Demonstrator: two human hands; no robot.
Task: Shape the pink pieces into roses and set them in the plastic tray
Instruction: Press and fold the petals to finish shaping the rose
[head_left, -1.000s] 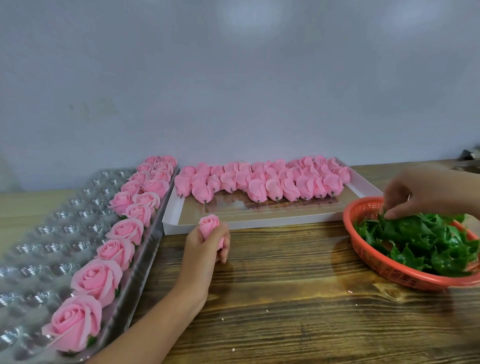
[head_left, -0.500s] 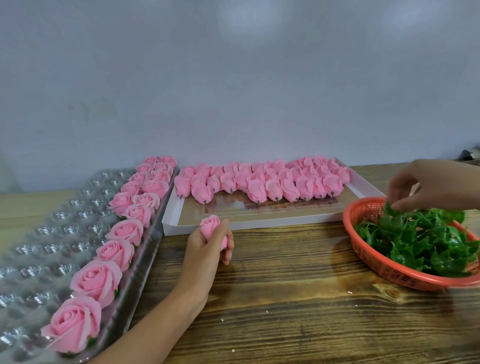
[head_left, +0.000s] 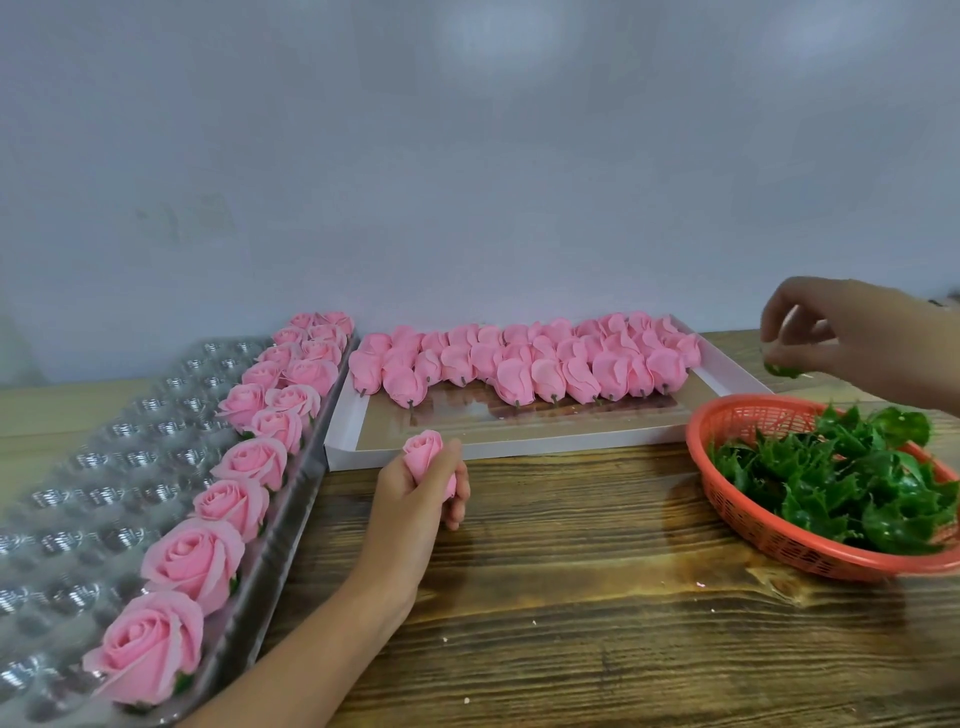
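My left hand (head_left: 415, 501) rests on the wooden table and grips a pink rose bud (head_left: 425, 451) upright, its tip poking above my fingers. My right hand (head_left: 852, 340) hovers above the red basket's far rim and pinches a small green leaf piece (head_left: 782, 370). Several closed pink pieces (head_left: 524, 361) lie in rows at the back of a white flat box (head_left: 587, 434). The clear plastic tray (head_left: 93, 467) on the left holds several finished pink roses (head_left: 249, 460) along its right side.
A red mesh basket (head_left: 753, 514) full of green leaf pieces (head_left: 852, 483) stands at the right. Bare wooden tabletop (head_left: 571, 597) lies in front between the tray and the basket. A pale wall rises behind everything.
My right hand has risen out of the basket with a green leaf piece pinched in its fingers. My left hand has stayed in place with the pink bud.
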